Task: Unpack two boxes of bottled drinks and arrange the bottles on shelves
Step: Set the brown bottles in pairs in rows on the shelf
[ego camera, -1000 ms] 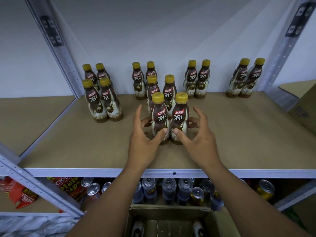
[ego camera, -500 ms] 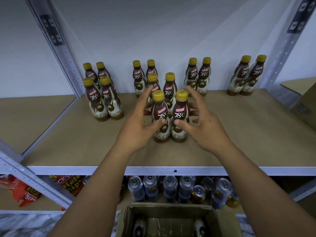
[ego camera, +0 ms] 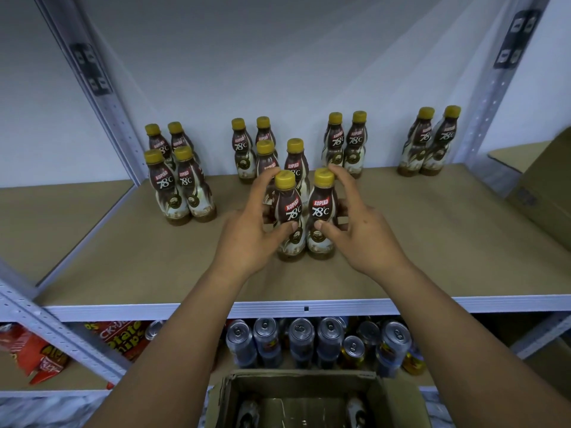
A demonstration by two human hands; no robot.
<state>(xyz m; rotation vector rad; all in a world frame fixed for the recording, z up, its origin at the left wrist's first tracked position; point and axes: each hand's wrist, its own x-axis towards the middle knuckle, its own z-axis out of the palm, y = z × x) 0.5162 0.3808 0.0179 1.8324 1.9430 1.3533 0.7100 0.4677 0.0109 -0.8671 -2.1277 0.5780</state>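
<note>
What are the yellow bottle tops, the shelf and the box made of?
Yellow caps: probably plastic, matte, with faintly ridged sides. Shelf board: seemingly pressed wood, flat dull brown, no grain. Box: cardboard, brown with rough flap edges.

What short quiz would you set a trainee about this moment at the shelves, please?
1. True or false: the left hand holds the front left bottle, and the right hand holds the front right bottle.
2. What stands on the lower shelf directly below the hands? A. cans B. glass jars C. folded towels
3. Fill in: the leftmost group on the top shelf has ___ bottles.

Key: 1 true; 2 A; 3 four.
</note>
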